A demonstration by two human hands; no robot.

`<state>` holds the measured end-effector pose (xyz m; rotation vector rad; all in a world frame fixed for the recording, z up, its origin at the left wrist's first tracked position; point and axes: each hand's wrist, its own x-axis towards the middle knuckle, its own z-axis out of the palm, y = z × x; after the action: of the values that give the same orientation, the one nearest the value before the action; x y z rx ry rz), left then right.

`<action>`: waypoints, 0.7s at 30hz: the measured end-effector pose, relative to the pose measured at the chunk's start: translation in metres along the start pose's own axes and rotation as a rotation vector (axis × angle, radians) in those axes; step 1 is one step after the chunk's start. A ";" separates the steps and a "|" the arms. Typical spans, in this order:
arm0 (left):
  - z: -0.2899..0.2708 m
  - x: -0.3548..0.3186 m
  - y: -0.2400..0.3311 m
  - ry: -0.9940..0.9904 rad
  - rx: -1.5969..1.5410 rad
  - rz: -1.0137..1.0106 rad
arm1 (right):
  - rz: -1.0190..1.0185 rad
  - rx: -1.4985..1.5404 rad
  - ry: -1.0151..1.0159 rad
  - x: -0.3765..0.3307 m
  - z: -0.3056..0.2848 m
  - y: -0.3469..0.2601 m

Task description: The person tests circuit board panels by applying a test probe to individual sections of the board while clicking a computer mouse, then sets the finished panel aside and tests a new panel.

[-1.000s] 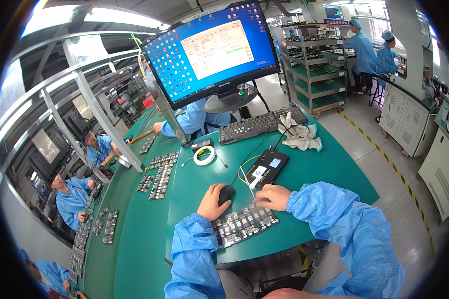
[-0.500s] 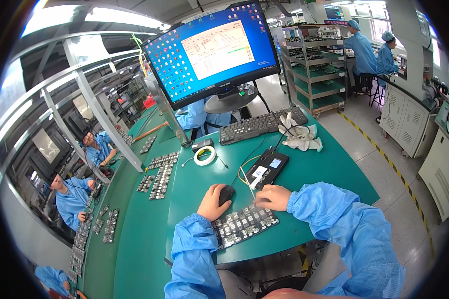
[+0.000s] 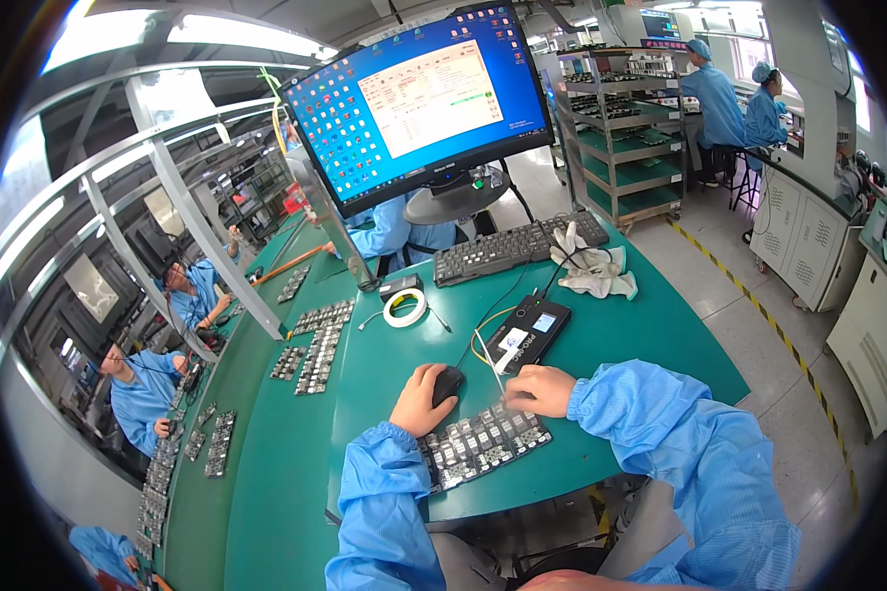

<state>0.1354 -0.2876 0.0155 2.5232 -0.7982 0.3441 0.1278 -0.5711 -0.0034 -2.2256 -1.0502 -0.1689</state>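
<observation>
My left hand (image 3: 422, 401) is closed around a black computer mouse (image 3: 447, 385) on the green table. My right hand (image 3: 542, 390) is pinched at the far right part of a panel of small circuit boards (image 3: 485, 441). A thin pale cable (image 3: 497, 378) runs into its fingertips; the cable's end is hidden there. Behind that hand lies a black box-shaped device (image 3: 525, 336) with a small lit screen. The board panel rests at the table's near edge, between my forearms.
Beyond the hands stand a black keyboard (image 3: 517, 248), white gloves (image 3: 593, 264), a roll of white tape (image 3: 404, 307) and a monitor (image 3: 426, 108). More board panels (image 3: 319, 345) lie to the left. Co-workers in blue sit along the left line (image 3: 197, 295); a shelf rack (image 3: 616, 148) is behind.
My two hands, the mouse and the board panel have kept their places. At the far left a co-worker's hand has come up, and another's arm now reaches over the line.
</observation>
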 end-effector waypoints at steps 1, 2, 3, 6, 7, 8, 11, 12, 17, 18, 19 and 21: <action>-0.001 0.000 0.001 0.000 0.000 0.000 | -0.003 -0.002 -0.001 0.000 0.000 0.000; -0.001 -0.001 0.002 -0.003 -0.004 -0.007 | -0.003 -0.002 -0.001 -0.001 0.000 -0.001; -0.001 -0.001 0.003 -0.008 -0.009 -0.014 | 0.009 -0.004 -0.001 -0.002 -0.001 -0.004; 0.000 -0.002 0.004 -0.009 -0.012 -0.024 | -0.015 -0.015 0.008 -0.001 -0.001 -0.005; 0.000 -0.003 0.004 -0.010 -0.013 -0.027 | -0.052 -0.024 0.016 -0.001 0.000 -0.005; 0.001 -0.005 0.006 0.006 -0.012 -0.041 | -0.049 -0.020 0.010 -0.002 -0.002 -0.007; 0.001 -0.007 0.004 0.022 -0.019 -0.036 | -0.107 -0.137 0.066 0.000 -0.005 -0.014; 0.000 -0.004 0.003 0.028 -0.024 0.000 | -0.108 -0.148 0.062 0.000 -0.007 -0.014; 0.003 0.004 0.000 0.000 -0.031 0.003 | -0.101 -0.151 0.089 -0.004 -0.013 -0.004; 0.000 0.001 -0.001 0.004 -0.032 -0.008 | -0.088 -0.139 0.107 -0.003 -0.012 -0.008; -0.002 -0.001 -0.002 0.009 -0.032 -0.018 | -0.140 -0.115 0.150 -0.001 -0.010 -0.008; -0.002 0.000 -0.002 0.010 -0.033 -0.035 | -0.204 -0.123 0.202 0.001 -0.010 -0.011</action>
<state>0.1363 -0.2849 0.0167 2.4995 -0.7483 0.3288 0.1223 -0.5711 0.0101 -2.1516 -1.1791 -0.5487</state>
